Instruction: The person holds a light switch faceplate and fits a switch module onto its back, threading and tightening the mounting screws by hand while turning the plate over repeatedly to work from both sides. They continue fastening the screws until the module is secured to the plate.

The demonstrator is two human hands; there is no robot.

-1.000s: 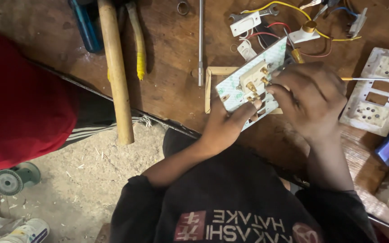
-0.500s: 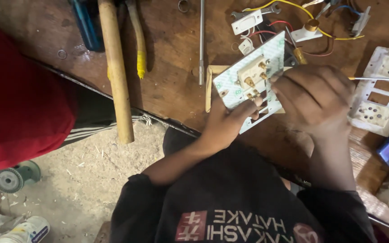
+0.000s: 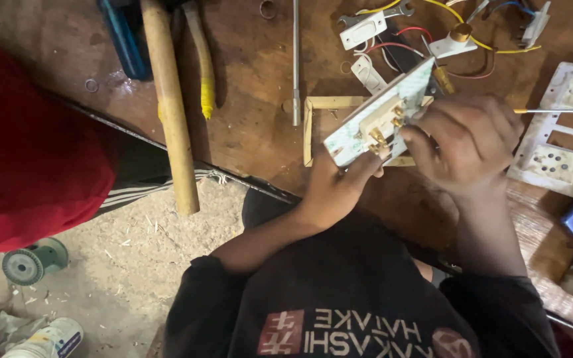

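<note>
White switch plate (image 3: 379,113) held tilted between left hand (image 3: 336,189) and right hand (image 3: 465,142).

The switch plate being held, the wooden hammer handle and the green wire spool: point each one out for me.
switch plate (image 3: 356,132): head view, on its pale back face, left of the brass terminals.
wooden hammer handle (image 3: 170,113): head view, on the middle of the shaft.
green wire spool (image 3: 24,265): head view, on its round end flange.

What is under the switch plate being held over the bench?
Under the switch plate lies an open wooden frame on the bench. The frame's right part is hidden by the plate and right hand.
</note>
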